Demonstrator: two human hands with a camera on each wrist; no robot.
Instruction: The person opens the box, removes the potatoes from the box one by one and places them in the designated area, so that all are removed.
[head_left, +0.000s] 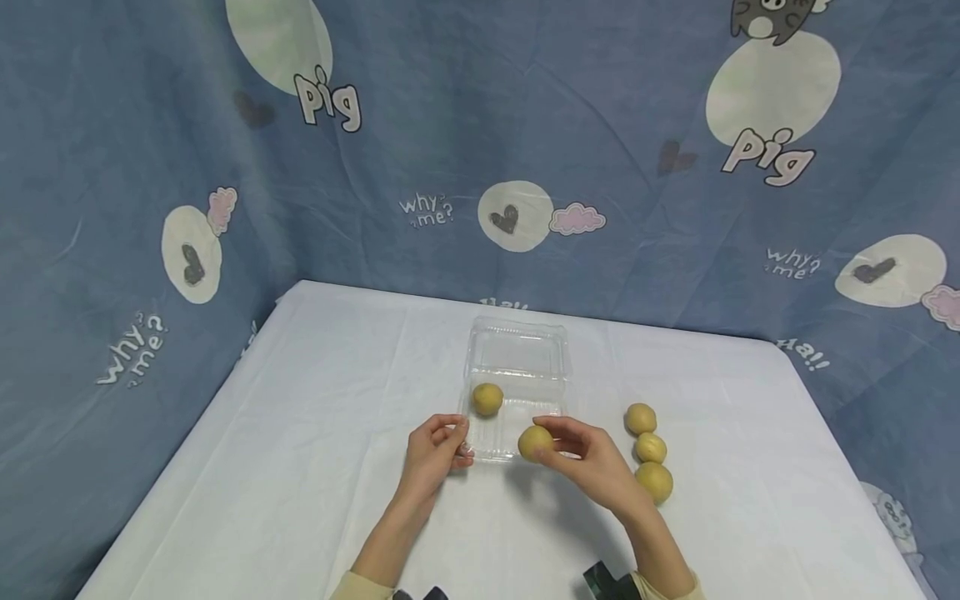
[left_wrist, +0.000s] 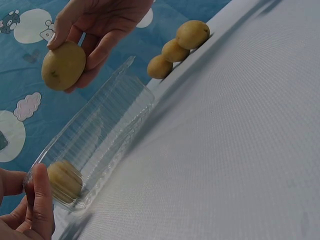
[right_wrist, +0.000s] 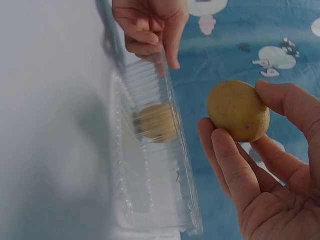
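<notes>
My right hand (head_left: 592,458) holds a round yellow potato (head_left: 536,443) between thumb and fingers, above the near right part of a clear plastic clamshell box (head_left: 498,435). The held potato (right_wrist: 238,111) is apart from the box wall in the right wrist view. With thumb and fingers, my left hand (head_left: 437,454) pinches the box's rim at its near left side. Inside the box, at the left, lies another potato (head_left: 487,399), seen through the ribbed wall in the left wrist view. The box's lid (head_left: 517,346) is folded back, away from me.
Three more potatoes stand in a row right of the box: a far one (head_left: 641,418), a middle one (head_left: 650,448) and a near one (head_left: 655,483). A white cloth (head_left: 300,467) covers the table. Behind hangs a blue printed curtain (head_left: 420,150).
</notes>
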